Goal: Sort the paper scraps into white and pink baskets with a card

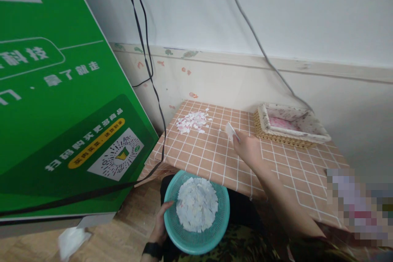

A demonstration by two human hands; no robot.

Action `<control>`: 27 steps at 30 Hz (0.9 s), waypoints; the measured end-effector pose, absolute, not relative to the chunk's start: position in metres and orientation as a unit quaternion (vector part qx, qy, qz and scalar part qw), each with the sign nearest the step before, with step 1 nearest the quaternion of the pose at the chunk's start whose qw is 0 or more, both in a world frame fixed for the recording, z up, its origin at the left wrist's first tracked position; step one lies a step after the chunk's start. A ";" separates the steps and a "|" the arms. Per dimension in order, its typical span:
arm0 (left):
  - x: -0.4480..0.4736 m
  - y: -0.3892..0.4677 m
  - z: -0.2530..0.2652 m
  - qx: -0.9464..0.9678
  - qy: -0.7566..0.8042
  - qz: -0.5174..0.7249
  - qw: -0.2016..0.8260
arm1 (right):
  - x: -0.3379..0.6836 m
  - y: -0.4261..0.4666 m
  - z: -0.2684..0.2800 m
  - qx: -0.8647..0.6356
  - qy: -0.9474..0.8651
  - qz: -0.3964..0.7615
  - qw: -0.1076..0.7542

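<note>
My left hand (161,221) grips the left rim of a round teal plastic colander (225,213), which rests at my lap below the table edge. Inside it lies a heap of torn white paper scraps (198,204). Above the table, my right hand (247,147) is closed on a flat white piece (230,132), paper or card; I cannot tell which. To the left of that hand, a loose pile of small white and pinkish paper scraps (193,121) is spread on the checked tablecloth (211,155).
A wicker basket (285,139) with a cloth lining stands at the table's right back, pink material inside. Dark cables (144,57) hang on the left before a green sign panel (76,131). A white bag-like thing (72,241) lies on the floor. A blurred patch (356,208) covers the right edge.
</note>
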State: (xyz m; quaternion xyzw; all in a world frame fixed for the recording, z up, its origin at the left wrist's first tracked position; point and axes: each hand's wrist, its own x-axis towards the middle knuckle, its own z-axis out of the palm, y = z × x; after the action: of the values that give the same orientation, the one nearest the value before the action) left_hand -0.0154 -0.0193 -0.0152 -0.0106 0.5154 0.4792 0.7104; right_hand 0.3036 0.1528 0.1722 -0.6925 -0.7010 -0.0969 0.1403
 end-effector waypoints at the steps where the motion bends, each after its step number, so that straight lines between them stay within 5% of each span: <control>1: -0.015 -0.019 -0.015 -0.010 0.518 0.477 0.710 | 0.301 0.157 0.173 -0.691 -0.702 -0.095 0.141; 12: -0.013 -0.018 -0.006 -0.020 0.527 0.480 0.700 | 0.284 0.151 0.170 -0.649 -0.734 -0.074 0.185; 27: -0.012 -0.018 -0.005 -0.018 0.521 0.483 0.703 | 0.304 0.152 0.173 -0.708 -0.683 -0.107 0.141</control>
State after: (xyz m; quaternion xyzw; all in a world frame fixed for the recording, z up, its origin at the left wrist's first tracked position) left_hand -0.0121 -0.0179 -0.0050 -0.0183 0.5211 0.4833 0.7032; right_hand 0.3036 0.1520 0.1726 -0.7084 -0.6831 -0.1073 0.1414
